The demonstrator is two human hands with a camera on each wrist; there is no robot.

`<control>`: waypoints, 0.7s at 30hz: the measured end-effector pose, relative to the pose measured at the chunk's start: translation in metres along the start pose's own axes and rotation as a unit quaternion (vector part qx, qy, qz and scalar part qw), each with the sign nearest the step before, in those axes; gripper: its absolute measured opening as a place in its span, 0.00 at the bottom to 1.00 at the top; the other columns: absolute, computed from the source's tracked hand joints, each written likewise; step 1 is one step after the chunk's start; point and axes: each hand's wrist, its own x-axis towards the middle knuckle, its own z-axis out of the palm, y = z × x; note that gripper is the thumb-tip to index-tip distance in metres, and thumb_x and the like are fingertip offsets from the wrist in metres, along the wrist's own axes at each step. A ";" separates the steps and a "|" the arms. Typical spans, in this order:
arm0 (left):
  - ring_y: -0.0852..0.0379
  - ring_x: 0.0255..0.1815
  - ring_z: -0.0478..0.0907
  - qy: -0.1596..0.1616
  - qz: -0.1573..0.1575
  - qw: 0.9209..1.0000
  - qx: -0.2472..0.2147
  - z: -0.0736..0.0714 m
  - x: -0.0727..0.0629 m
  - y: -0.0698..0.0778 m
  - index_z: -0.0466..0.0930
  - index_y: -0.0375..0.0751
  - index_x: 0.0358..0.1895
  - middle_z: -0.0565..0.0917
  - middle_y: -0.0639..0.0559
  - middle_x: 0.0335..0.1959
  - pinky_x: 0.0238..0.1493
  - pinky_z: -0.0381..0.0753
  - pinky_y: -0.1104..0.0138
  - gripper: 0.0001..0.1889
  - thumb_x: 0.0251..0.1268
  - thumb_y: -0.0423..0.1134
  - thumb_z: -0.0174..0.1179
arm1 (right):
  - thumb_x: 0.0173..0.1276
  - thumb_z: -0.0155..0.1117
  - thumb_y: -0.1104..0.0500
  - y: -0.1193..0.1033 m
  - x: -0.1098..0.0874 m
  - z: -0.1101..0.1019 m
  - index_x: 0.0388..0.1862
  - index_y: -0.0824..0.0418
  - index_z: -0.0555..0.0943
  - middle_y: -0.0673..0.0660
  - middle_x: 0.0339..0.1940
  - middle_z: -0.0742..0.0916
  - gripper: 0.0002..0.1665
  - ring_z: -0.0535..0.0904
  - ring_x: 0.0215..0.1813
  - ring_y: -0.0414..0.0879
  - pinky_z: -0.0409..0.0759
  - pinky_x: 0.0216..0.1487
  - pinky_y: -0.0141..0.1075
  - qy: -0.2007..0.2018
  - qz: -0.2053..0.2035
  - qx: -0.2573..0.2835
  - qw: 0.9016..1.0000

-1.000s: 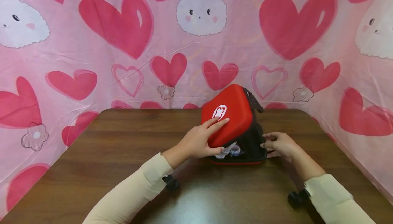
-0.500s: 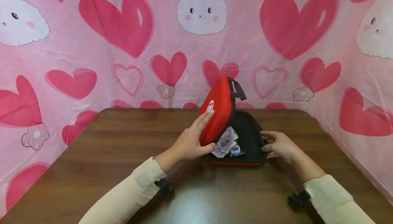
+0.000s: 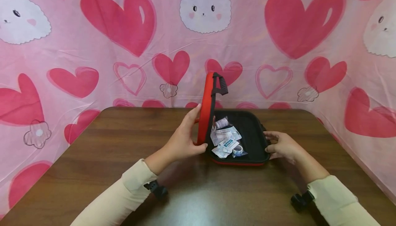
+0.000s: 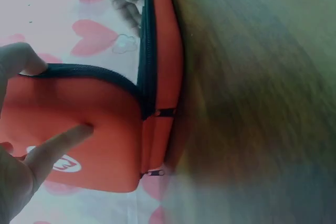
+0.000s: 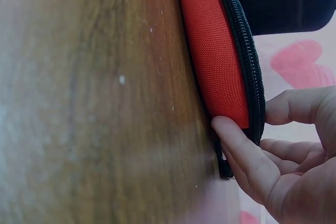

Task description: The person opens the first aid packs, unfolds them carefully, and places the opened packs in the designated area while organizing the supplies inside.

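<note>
A red first-aid case (image 3: 203, 116) with black zip edging stands unzipped on the table, its lid raised nearly upright on the left. My left hand (image 3: 180, 138) holds that lid, thumb at the zipped rim and fingers along the red outer face; a white emblem (image 4: 67, 164) shows beside them. At the case's right end my right hand (image 3: 284, 147) grips the base (image 5: 212, 51) between thumb and fingers. Inside the black base lie white printed packets (image 3: 228, 144), a bagged white ring-shaped roll (image 3: 237, 150) and a wrapped roll (image 3: 221, 123). The lid's inner face is mostly hidden.
The brown wooden table (image 3: 123, 143) reaches back to a pink cloth (image 3: 123, 81) printed with hearts and rabbits. A black carry handle (image 3: 221, 85) sticks out from the lid's top edge. Black wrist cameras (image 3: 157, 189) sit below both sleeves.
My left hand has swung the lid up and leftward from half shut to nearly upright, uncovering the packets and rolls. The right hand has stayed at the base's right end.
</note>
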 end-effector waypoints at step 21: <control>0.45 0.60 0.75 0.049 -0.056 0.987 -0.145 -0.035 -0.010 0.014 0.60 0.49 0.66 0.67 0.52 0.67 0.34 0.86 0.59 0.46 0.43 0.24 0.76 | 0.60 0.61 0.74 0.003 0.001 -0.003 0.72 0.77 0.54 0.81 0.67 0.61 0.43 0.79 0.41 0.50 0.85 0.38 0.43 -0.003 0.004 -0.014 1.000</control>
